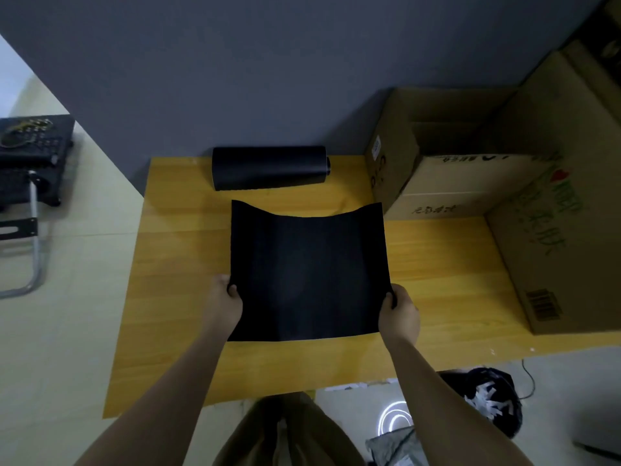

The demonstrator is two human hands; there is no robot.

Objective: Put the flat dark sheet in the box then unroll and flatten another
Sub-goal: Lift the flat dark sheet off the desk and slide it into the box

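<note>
A flat dark sheet [309, 274] is held over the middle of the yellow wooden table [168, 264], its far corners curling upward. My left hand [226, 302] grips its left edge and my right hand [398, 314] grips its right edge, thumbs on top. A roll of dark sheets [268, 167] lies on its side at the back of the table, against the grey wall. An open cardboard box [437, 183] stands at the back right, beside the sheet's far right corner.
A second, larger cardboard box [551, 210] fills the table's right side. A black folding stool [30, 159] stands on the floor at left. A dark bag with white scraps [487, 398] lies on the floor below the table's front edge.
</note>
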